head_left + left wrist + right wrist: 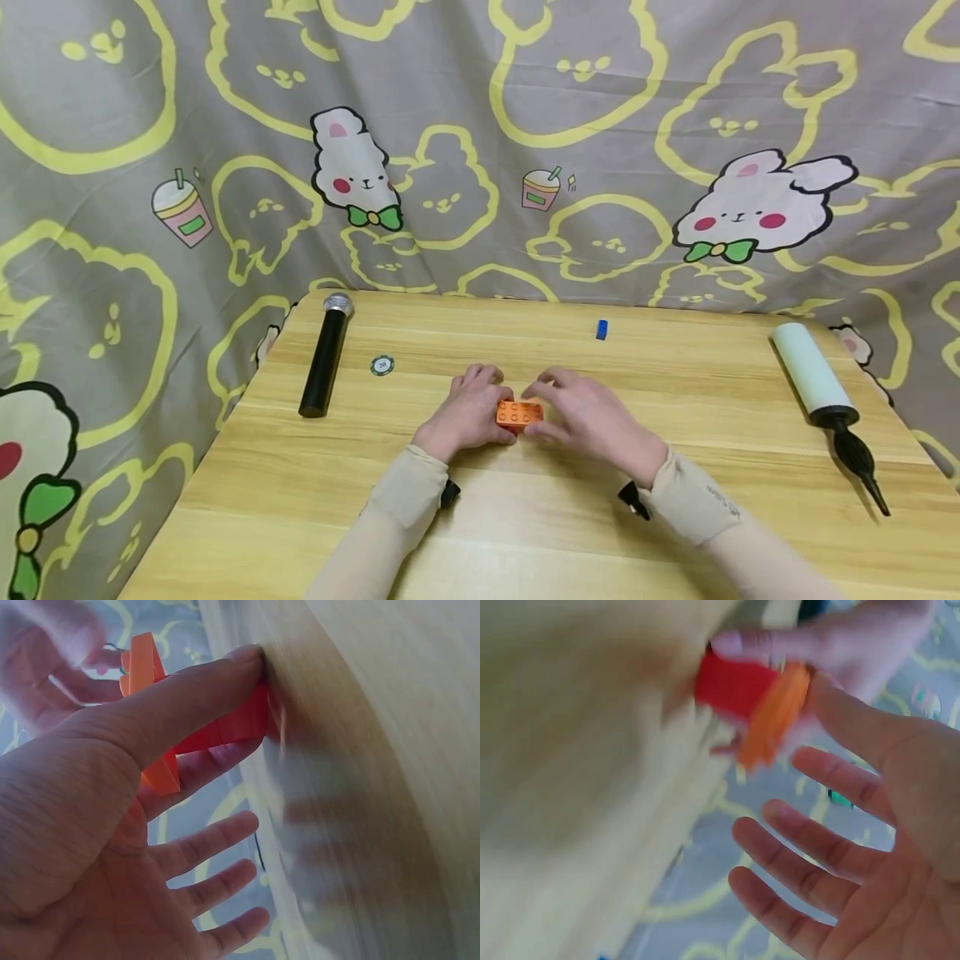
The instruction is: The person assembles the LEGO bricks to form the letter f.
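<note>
Grey cartoon-print fabric [442, 83] hung behind the wooden tabletop [255, 500] as I watched through the head and wrist cameras. Near the middle of that surface, the orange brick [520, 413] sat studs up on a red block [731, 684], the red part lower and next to the wood. I had the left hand [467, 412] pinching the red block between thumb and forefinger, its other fingers spread free. The right hand [588, 417] was mostly open, thumb at the edge of the orange brick and the remaining fingers extended, with no firm grip that I could see. I took the step in hand to be fitting or adjusting orange on red; whether the studs had fully locked, I couldn't tell. To my mind the next move called for a steady left pinch and an even push from the right, so that the orange brick would sit flat. A small blue brick [602, 330] lay well apart, toward the far edge, touched by neither hand.
</note>
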### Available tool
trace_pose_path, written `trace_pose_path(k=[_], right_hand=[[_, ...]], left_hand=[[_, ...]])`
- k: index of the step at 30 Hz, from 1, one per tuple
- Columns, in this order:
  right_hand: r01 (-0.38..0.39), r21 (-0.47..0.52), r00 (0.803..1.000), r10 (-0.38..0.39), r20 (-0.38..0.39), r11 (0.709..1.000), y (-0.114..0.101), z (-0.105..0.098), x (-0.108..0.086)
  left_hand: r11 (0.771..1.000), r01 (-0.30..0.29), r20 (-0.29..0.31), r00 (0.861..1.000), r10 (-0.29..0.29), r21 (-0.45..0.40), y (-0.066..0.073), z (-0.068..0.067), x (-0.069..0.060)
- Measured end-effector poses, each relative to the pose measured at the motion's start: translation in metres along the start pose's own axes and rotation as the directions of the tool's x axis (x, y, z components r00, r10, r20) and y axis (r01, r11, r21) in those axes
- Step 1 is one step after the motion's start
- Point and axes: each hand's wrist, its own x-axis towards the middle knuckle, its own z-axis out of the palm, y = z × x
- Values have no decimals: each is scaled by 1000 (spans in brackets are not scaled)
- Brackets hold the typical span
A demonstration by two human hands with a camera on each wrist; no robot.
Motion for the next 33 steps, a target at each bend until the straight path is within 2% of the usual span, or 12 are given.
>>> trace_pose_path(k=[6, 12, 16, 22, 25, 29, 33], right_hand=[[-124, -8, 992, 123, -20, 992, 37, -24, 4], [-249, -28, 968, 249, 25, 968, 85, -21, 11], [-348, -63, 933, 352, 75, 935, 114, -14, 15], [-503, -87, 858, 509, 66, 860, 143, -11, 22], [-538, -39, 837, 539, 92, 842, 152, -12, 26], [-542, 16, 833, 535, 138, 840, 162, -9, 30], [-544, 30, 831, 534, 155, 838, 168, -6, 33]], left_hand=[[1000, 6, 1, 1000, -6, -3, -1, -1, 0], [1000, 6, -4, 1000, -6, 2, -2, -2, 0], [1000, 7, 2, 1000, -7, 2, -1, 0, 0], [1000, 13, 3, 1000, -13, 3, 0, 1, -1], [1000, 12, 1, 1000, -12, 4, 0, 1, -1], [1000, 7, -1, 1000, -7, -8, 0, 1, -1], [1000, 11, -2, 1000, -11, -18, -1, 1, -1]])
